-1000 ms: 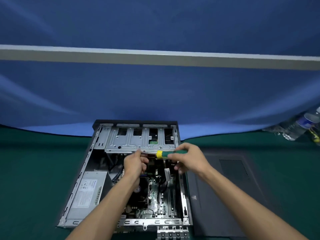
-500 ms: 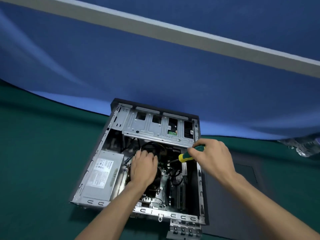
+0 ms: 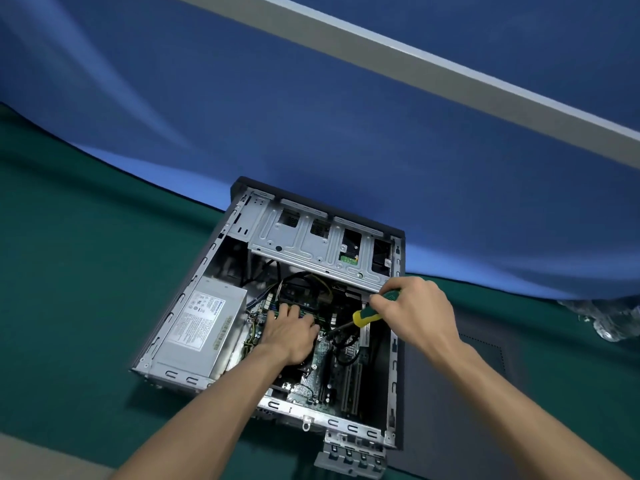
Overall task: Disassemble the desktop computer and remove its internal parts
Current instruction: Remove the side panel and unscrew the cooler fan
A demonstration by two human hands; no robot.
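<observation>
Since half a second ago the left hand [image 3: 289, 332] has slid a little farther into the case and now lies lower on the board, while the right hand [image 3: 414, 315] has tipped the screwdriver [image 3: 369, 315] down so its shaft points into the machine. The desktop computer [image 3: 277, 327] lies on its side on the green table covering [image 3: 69, 271], open side up, its far end against the blue backdrop [image 3: 311, 116]. The left hand rests palm down on the motherboard [image 3: 320, 358], fingers laid flat and close together over the green memory sticks near the black cooler housing [image 3: 301, 292]; whether the fingertips pinch anything cannot be told. The right hand hovers over the case's right edge, just below the silver drive cage [image 3: 311, 244], and its fingers and thumb curl round the screwdriver's green and yellow handle. The dark shaft slants down and to the left, and its tip sits just beside the left hand's knuckles, close above the board. The grey power supply [image 3: 204, 323] sits in the left part of the case, beside the left wrist. The removed dark side panel [image 3: 467, 375] lies flat on the table to the right of the case, under the right forearm. A crumpled clear plastic bottle [image 3: 602, 320] lies at the far right edge
</observation>
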